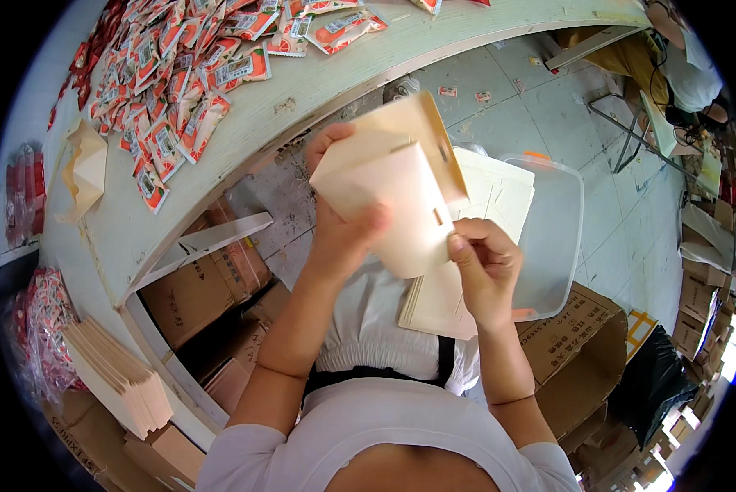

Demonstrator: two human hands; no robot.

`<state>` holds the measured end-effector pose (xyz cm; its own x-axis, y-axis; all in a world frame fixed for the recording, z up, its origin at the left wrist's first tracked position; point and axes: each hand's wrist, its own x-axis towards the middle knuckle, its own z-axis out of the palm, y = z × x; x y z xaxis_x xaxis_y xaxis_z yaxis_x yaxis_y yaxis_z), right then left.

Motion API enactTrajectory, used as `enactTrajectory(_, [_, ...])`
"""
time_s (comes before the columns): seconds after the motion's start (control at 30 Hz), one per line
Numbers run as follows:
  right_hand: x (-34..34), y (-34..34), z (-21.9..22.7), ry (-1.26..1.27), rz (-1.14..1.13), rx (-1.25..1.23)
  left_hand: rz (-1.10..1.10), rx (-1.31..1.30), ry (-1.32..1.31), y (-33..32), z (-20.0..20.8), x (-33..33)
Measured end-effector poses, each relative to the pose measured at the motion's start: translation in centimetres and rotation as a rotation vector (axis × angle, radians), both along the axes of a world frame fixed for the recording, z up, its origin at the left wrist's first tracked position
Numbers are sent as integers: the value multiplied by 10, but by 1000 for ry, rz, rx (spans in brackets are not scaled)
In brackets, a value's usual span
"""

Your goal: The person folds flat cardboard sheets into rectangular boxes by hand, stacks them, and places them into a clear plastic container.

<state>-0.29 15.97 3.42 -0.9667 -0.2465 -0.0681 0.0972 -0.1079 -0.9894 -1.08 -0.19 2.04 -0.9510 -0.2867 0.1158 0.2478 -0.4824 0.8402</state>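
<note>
A cream cardboard box (384, 205), partly folded with slots in its panels, is held up in front of my chest. My left hand (341, 217) is closed around its left side, thumb across the front panel and fingers behind. At the lower right edge of that panel, my right hand (487, 266) pinches the card between thumb and fingers. Under the box and right hand, a stack of flat cream card blanks (435, 307) lies on my lap. More flat blanks (499, 193) sit beyond, over a clear plastic bin (555, 246).
Many red-and-white sachets (245, 70) are heaped on the curved white table (302, 107), with a folded cream card piece (85, 172) at its left. Folded cartons (122, 377) stand lower left. An open brown carton (581, 353) is at my right. Another person (692, 70) sits far right.
</note>
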Motion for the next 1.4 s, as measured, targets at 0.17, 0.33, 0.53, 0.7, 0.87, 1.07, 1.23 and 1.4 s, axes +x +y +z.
enactTrajectory(0.17, [1, 3, -17, 171, -48, 166, -30, -4, 86, -3, 2, 3])
enactTrajectory(0.33, [-6, 9, -36, 526, -320, 165, -128, 105, 182, 1, 1, 4])
enactTrajectory(0.53, [-9, 12, -12, 788, -56, 323, -284, 675, 91, 8, -16, 17])
enactTrajectory(0.7, [3, 18, -21, 522, -84, 121, -325, 857, 6, 7, -24, 21])
enactTrajectory(0.87, [3, -3, -8, 543, -205, -169, -322, 991, -151, 11, -19, 26])
enactTrajectory(1.07, [12, 19, -24, 453, -92, 134, -308, 907, -171, 19, -16, 24])
enactTrajectory(1.23, [20, 20, -26, 291, -104, 66, -252, 835, -192, 24, -14, 27])
enactTrajectory(1.4, [22, 6, -28, 335, -218, -87, -207, 828, -237, 26, -14, 22])
